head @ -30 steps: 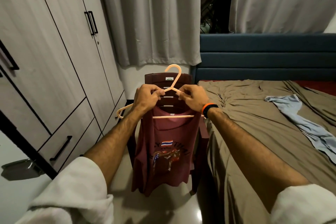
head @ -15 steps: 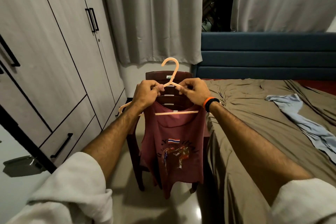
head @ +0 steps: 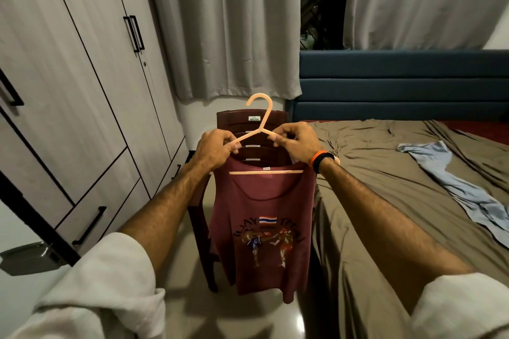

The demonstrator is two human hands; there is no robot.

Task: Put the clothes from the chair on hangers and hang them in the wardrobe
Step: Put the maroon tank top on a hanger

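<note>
A wide bed covered with a rumpled olive-brown sheet (head: 385, 187) fills the right side of the room. A crumpled light blue cloth (head: 454, 190) lies on that sheet, toward its right edge. Behind the bed stands a dark blue padded headboard (head: 399, 85) with horizontal seams. Long grey curtains (head: 225, 25) hang along the back wall, parted to leave a dark window gap (head: 322, 0) between them. A glossy pale tiled floor (head: 187, 264) runs between the bed and the left wall. At the lower left edge, a grey metal door handle (head: 27, 257) juts out.

Both hands (head: 217, 150) (head: 296, 143) raised, fingers curled
</note>
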